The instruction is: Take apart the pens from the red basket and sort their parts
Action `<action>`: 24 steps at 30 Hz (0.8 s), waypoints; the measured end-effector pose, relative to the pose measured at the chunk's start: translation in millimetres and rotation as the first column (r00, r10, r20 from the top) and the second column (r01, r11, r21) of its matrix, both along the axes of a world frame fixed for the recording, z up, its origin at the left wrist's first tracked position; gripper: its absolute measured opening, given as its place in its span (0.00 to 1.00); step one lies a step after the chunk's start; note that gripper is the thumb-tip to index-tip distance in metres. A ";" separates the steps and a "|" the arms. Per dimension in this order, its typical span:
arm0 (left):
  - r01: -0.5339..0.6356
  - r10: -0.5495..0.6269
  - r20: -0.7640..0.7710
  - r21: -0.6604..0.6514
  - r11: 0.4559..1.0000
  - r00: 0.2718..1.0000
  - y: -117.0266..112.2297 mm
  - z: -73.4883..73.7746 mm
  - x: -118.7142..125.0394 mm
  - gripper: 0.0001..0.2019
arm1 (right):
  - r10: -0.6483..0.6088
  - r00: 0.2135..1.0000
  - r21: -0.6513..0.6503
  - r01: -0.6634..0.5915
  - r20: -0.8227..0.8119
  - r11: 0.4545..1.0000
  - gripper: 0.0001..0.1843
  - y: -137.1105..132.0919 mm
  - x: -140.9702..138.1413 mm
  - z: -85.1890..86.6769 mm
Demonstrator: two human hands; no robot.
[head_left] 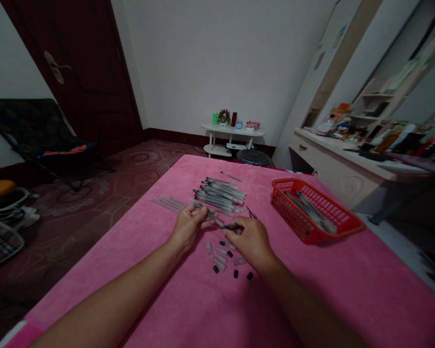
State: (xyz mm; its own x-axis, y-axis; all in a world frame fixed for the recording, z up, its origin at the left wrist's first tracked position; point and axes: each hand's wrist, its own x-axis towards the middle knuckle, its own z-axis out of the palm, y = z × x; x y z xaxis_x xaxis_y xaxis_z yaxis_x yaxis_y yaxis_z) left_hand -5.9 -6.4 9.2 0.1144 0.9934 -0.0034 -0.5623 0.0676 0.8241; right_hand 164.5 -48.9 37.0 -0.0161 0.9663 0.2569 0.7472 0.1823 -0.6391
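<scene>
My left hand (189, 223) is closed around a slim clear-and-dark pen (215, 219), which points from upper left to lower right. At its lower right end my right hand (249, 238) pinches, its fingertips partly hiding the tip. Beyond the hands lies a pile of similar pens (220, 194) with dark ends toward the left. Several clear thin tubes (169, 203) lie beside my left hand. Below the hands are scattered clear pen caps (221, 258) and small black pieces (236, 274). Some thin dark pieces (251, 212) rest just past my right hand.
A red plastic basket (313, 234) holding more pens stands right of my right hand on the pink-covered table (145, 290). One single pen (234, 177) lies behind the pile. A cluttered dresser (348, 154) is at the right, and a folding chair (32, 130) at the left.
</scene>
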 end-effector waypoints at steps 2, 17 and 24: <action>-0.004 0.004 -0.001 -0.006 1.000 1.000 0.0 -1.0 0.7 0.18 | -0.004 0.994 0.061 -0.003 0.111 0.998 0.07 -1.7 -1.0 2.4; -0.126 0.125 -0.022 -0.060 0.990 0.992 8.0 -3.6 -5.0 0.17 | -0.052 0.933 0.110 0.014 0.356 0.994 0.05 -4.8 0.6 2.4; -0.150 0.149 -0.026 -0.046 0.988 0.989 10.0 -3.6 -7.3 0.18 | 0.239 0.961 -0.334 -0.181 0.140 0.925 0.11 -7.1 7.8 14.4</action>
State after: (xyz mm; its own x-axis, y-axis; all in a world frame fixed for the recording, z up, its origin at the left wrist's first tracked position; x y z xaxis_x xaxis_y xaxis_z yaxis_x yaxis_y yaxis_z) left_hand -13.3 3.6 5.6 -0.0359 0.9980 -0.0521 -0.5508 0.0238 0.8343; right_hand 172.3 -56.0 51.4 -0.2443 0.9660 -0.0851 0.8186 0.1584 -0.5521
